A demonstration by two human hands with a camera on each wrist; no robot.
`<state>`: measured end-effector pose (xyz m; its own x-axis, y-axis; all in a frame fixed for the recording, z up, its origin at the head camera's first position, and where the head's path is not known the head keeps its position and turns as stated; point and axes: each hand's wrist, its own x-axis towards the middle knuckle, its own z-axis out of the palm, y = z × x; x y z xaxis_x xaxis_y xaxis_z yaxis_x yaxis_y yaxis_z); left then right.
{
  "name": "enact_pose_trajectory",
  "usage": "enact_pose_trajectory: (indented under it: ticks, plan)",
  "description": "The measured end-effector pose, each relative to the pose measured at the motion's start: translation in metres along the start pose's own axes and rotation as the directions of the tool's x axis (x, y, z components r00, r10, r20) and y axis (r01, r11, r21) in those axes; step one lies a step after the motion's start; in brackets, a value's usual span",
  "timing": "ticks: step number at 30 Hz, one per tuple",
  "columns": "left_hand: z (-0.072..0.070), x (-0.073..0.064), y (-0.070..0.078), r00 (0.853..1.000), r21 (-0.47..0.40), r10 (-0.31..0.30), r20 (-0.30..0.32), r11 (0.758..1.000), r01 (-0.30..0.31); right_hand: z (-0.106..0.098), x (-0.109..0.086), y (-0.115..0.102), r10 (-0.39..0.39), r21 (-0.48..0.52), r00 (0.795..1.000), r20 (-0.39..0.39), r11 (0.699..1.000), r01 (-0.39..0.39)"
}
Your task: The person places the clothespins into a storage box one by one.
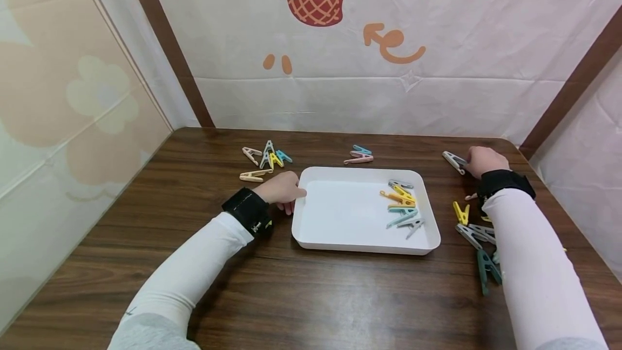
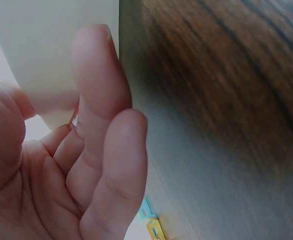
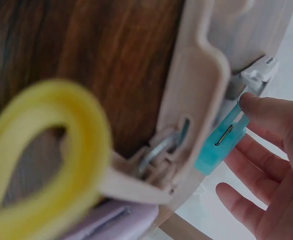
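My left hand (image 1: 281, 189) holds the left rim of a white tray (image 1: 340, 212), its thumb over the edge and fingers against the outer side. Several grey, yellow, orange and green clothespins lie in the tray's right part, among them an orange clothespin (image 1: 398, 198). At the far right of the table, my right hand (image 1: 486, 161) pinches a turquoise clothespin (image 3: 220, 142) between thumb and fingers. A grey clothespin (image 1: 454, 161) lies just left of that hand. Close to the right wrist camera are a yellow clothespin (image 3: 89, 135), a beige clothespin (image 3: 194, 75) and a purple one.
Near the right forearm lie several more clothespins, including a dark green clothespin (image 1: 486, 270), partly covered by the sleeve. Behind the left hand is a mixed group with a cream clothespin (image 1: 255, 176). A pink clothespin (image 1: 358, 159) and a blue one lie behind the tray.
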<state>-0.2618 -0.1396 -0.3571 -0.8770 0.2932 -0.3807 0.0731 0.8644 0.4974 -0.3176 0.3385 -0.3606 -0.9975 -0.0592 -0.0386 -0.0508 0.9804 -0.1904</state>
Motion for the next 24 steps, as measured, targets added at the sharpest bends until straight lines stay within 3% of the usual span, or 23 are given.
enact_pose_trajectory:
  ticks: [7, 15, 19, 24]
  plan:
    - [-0.001, 0.0, 0.0, 1.0, 0.005, -0.005, 0.003, 1.0, 0.005, -0.016, -0.003, 0.0, -0.008, -0.004, 1.0, -0.028, 1.0, 0.008]
    - [0.0, 0.0, 0.001, 1.0, 0.004, -0.005, 0.002, 1.0, 0.005, -0.038, -0.013, -0.018, -0.13, -0.006, 0.986, -0.101, 0.991, 0.13]
    - [0.0, 0.0, 0.001, 1.0, 0.006, -0.005, 0.009, 1.0, 0.005, -0.048, -0.021, -0.032, -0.203, -0.032, 0.971, -0.125, 0.979, 0.201]
    - [-0.001, 0.001, 0.001, 1.0, 0.012, -0.002, 0.006, 1.0, 0.002, -0.059, -0.035, -0.056, -0.314, -0.098, 0.933, -0.178, 0.949, 0.301]
